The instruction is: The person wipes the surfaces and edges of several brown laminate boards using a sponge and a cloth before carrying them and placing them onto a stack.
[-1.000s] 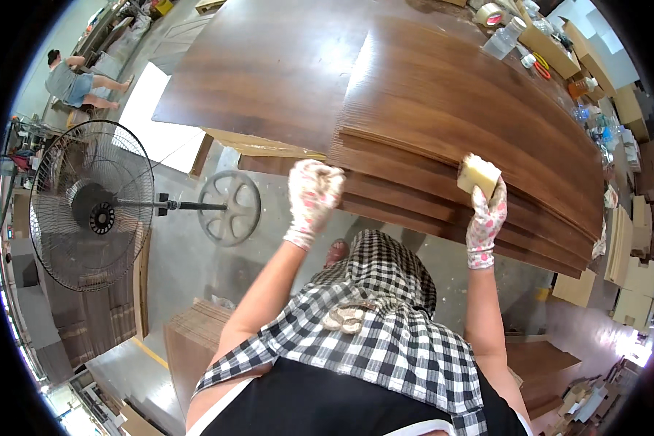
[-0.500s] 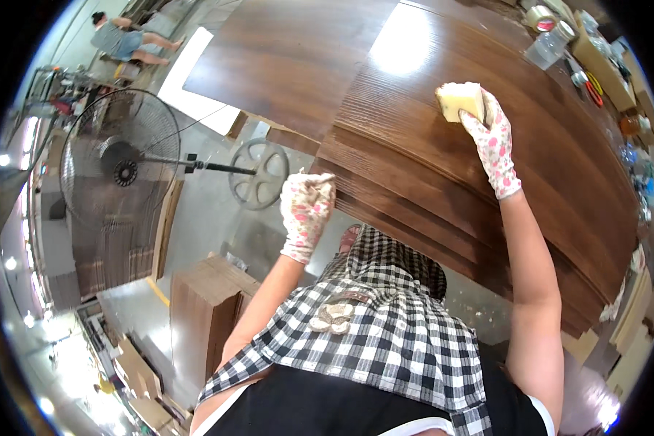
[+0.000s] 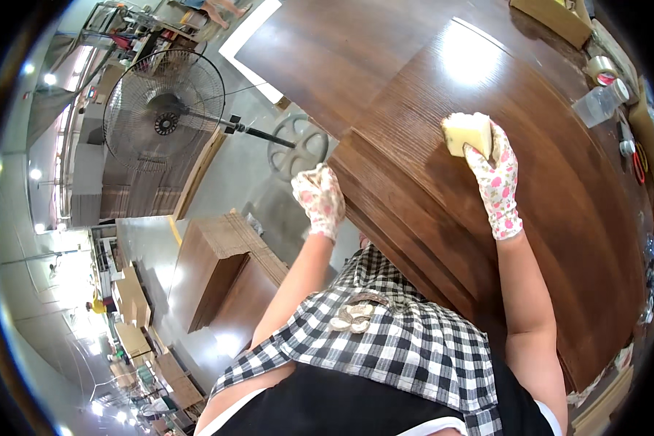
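On the top panel [image 3: 530, 167] of the stack, our right hand [image 3: 495, 178] grasps a yellow sponge [image 3: 466, 133], pressed flat. Our left hand [image 3: 320, 200] curls over the stack's edge. Gloss shows beyond the sponge; we cannot tell which areas remain. Lower panels are mostly hidden.

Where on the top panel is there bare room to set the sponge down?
Bare wood lies between the right hand holding the sponge and the left hand at the stack's edge, and toward the person. Crowded: the far right rim with plastic cup and tape roll.
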`<state>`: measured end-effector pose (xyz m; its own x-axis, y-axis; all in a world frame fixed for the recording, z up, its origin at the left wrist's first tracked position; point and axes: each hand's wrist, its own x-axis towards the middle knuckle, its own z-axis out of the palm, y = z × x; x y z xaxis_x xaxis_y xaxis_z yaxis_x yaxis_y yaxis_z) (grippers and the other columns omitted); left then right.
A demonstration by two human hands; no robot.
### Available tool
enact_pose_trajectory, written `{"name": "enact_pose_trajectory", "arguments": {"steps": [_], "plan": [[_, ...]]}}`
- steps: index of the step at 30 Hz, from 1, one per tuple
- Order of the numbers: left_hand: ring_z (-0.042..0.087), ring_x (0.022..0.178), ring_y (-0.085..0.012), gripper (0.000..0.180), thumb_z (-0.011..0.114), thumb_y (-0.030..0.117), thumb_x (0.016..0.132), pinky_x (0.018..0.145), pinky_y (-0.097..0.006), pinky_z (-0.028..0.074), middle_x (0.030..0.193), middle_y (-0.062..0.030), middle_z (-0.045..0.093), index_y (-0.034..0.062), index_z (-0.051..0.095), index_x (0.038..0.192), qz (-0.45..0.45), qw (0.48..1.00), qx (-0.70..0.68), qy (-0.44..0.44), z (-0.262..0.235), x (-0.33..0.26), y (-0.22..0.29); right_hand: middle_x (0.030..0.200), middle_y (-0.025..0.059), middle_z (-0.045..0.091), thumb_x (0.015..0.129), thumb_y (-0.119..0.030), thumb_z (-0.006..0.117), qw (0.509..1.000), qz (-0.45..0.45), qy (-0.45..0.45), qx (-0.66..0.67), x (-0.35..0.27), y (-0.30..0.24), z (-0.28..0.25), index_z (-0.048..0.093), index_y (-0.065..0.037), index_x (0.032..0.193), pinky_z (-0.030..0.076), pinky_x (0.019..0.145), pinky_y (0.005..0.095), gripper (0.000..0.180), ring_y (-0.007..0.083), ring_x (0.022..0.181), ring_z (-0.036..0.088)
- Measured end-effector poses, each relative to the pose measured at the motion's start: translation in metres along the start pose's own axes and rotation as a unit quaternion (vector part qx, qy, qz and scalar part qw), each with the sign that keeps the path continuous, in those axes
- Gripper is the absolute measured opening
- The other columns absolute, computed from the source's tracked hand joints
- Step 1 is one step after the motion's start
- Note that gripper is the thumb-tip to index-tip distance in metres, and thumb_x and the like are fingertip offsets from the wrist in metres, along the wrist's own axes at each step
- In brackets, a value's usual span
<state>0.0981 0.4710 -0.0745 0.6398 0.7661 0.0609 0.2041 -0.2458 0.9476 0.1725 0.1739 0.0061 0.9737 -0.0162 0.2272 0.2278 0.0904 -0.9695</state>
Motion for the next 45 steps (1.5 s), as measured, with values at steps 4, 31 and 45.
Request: {"name": "enact_pose_trajectory", "arguments": {"steps": [4, 31, 45], "plan": [[0.046, 0.054, -0.0072, 0.015, 0.059, 0.007, 0.086, 0.045, -0.022, 0.040, 0.069, -0.0023, 0.050, 0.0046, 0.045, 0.083, -0.068, 0.990, -0.127, -0.001, 0.011, -0.032, 0.026, 0.119, 0.0114, 0.055, 0.081, -0.002, 0.066, 0.999, 0.008, 0.003, -0.035, -0.005, 0.011, -0.001, 0.046, 0.004, 0.126, 0.045, 0.093, 0.0288, 0.050, 0.0171, 0.109, 0.055], [0.052, 0.056, -0.0129, 0.014, 0.068, 0.009, 0.079, 0.047, -0.032, 0.042, 0.066, -0.0028, 0.050, 0.0059, 0.055, 0.072, -0.077, 0.974, -0.214, 0.010, 0.003, 0.008, 0.051, 0.121, 0.0136, 0.054, 0.078, -0.001, 0.068, 1.000, 0.003, -0.005, -0.029, -0.004, 0.002, 0.006, 0.045, 0.004, 0.127, 0.044, 0.095, 0.0307, 0.054, 0.0191, 0.111, 0.054], [0.052, 0.080, -0.0283, 0.020, 0.068, 0.023, 0.079, 0.074, -0.039, 0.041, 0.079, -0.0094, 0.055, 0.0070, 0.056, 0.076, 0.273, 0.932, 0.226, 0.070, 0.027, -0.008, 0.039, 0.113, 0.0141, 0.060, 0.076, -0.008, 0.069, 0.996, -0.008, 0.004, -0.084, -0.003, -0.003, 0.005, 0.050, 0.003, 0.123, 0.047, 0.090, 0.0320, 0.051, 0.0227, 0.103, 0.060]]}}
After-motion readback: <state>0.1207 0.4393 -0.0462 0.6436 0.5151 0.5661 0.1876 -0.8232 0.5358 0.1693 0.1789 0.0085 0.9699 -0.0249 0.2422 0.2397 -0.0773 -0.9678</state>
